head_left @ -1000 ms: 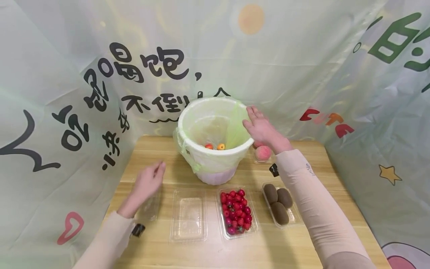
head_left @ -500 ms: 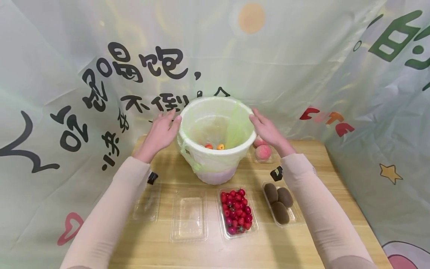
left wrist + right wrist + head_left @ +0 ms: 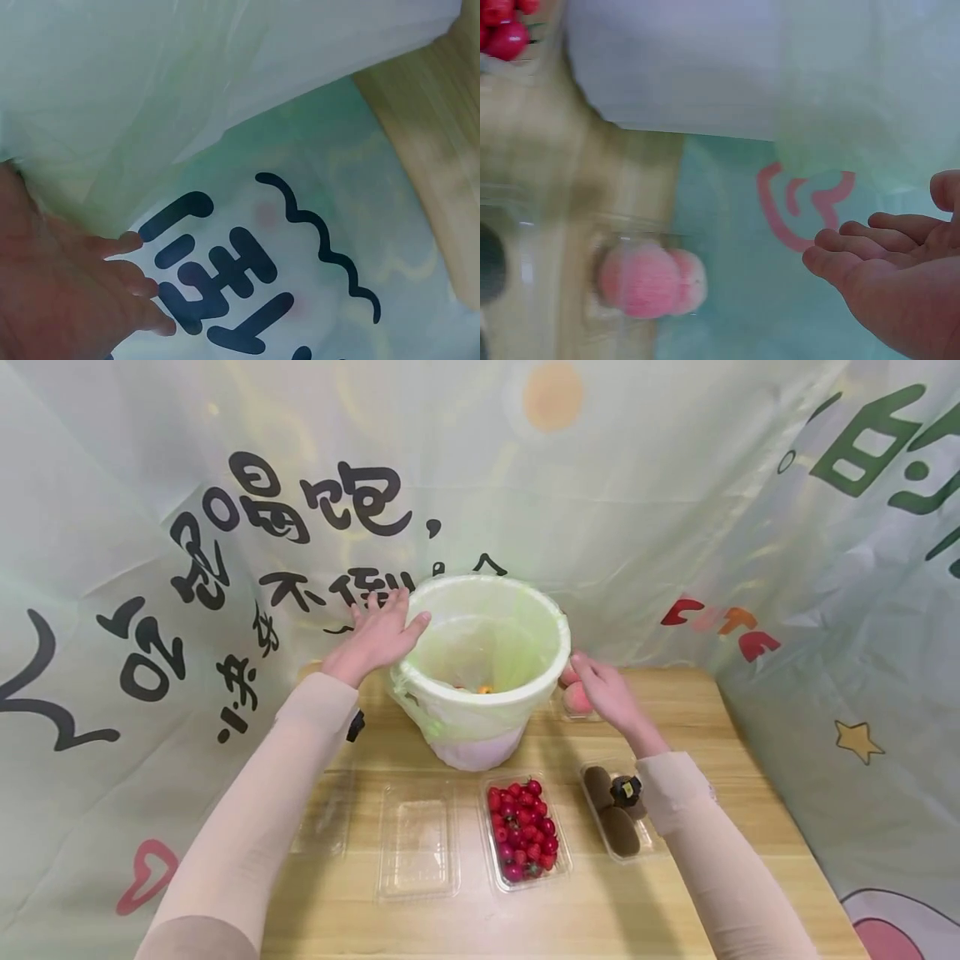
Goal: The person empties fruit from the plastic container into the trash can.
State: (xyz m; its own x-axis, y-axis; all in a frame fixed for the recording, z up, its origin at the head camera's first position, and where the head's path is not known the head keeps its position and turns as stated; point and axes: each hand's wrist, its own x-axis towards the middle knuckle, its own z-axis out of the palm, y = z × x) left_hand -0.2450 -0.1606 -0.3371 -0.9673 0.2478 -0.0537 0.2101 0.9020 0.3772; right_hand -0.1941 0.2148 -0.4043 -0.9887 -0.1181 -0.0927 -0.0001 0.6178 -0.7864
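A white bucket (image 3: 476,753) lined with a thin green plastic bag (image 3: 420,706) stands upright in the head view. The bag drapes over the rim. Small orange fruit (image 3: 485,690) shows at the bottom inside. My left hand (image 3: 380,635) lies at the bucket's left rim, fingers spread and thumb over the edge. At the right side, a little below the rim, is my right hand (image 3: 606,693), its fingers pointing toward the bucket. The right wrist view shows that hand's fingers (image 3: 870,240) extended beside the bag's hanging edge, palm turned up, nothing in it.
On the wooden table (image 3: 517,935) sit clear boxes of red cherry-like fruit (image 3: 525,835), brown kiwis (image 3: 621,831) and pink peaches (image 3: 577,697). A clear plastic tray (image 3: 417,843) and another clear box (image 3: 322,818) lie left. Printed curtains (image 3: 637,527) enclose the table.
My left hand has risen from the table's left to the bucket's left rim. The right hand has dropped from the rim to its outer side. Green bag now covers the right rim.
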